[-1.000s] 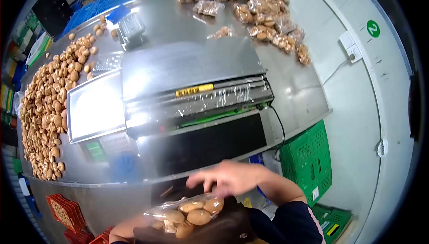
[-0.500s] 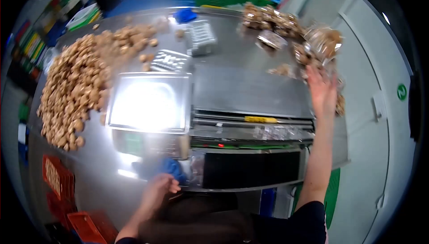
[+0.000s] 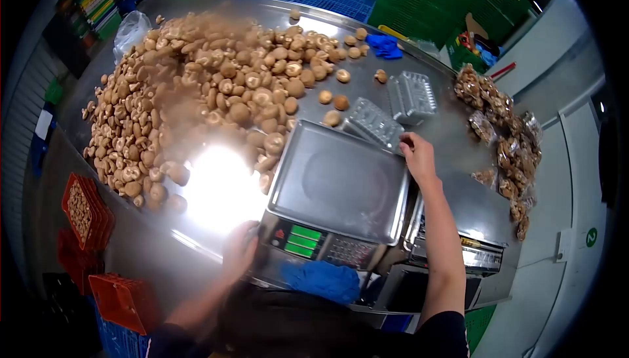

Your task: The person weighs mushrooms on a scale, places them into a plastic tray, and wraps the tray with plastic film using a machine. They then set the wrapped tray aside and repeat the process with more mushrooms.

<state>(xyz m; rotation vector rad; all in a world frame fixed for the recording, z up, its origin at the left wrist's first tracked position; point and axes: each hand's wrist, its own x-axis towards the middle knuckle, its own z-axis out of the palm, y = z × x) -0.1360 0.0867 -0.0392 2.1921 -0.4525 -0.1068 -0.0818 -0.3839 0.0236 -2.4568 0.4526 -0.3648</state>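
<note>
A scale with a bare metal pan [image 3: 341, 181] and a lit green display stands in front of me. My right hand [image 3: 419, 158] is at the pan's far right corner, its thumb and fingers pinched at the edge of a clear plastic tray [image 3: 375, 124]. Beside that tray lies a stack of clear trays [image 3: 413, 98]. My left hand [image 3: 241, 248] is by the scale's left front side, partly blurred, and its grip is unclear. A big heap of brown mushrooms [image 3: 242, 89] spreads over the metal table behind and left of the scale. A blue cloth [image 3: 321, 280] lies at the scale's front.
Wrapped mushroom packs [image 3: 517, 161] lie along the table's right side. Behind my right forearm is a wrapping machine [image 3: 481, 253]. A blue item [image 3: 384, 46] lies near the far edge. Red crates [image 3: 124, 302] stand at the lower left, and green crates [image 3: 452, 4] are beyond the table.
The view has swung left. My right hand has moved from the wrapped packs on the right to the clear tray by the scale. My left hand has shifted from the blue cloth to the scale's left side.
</note>
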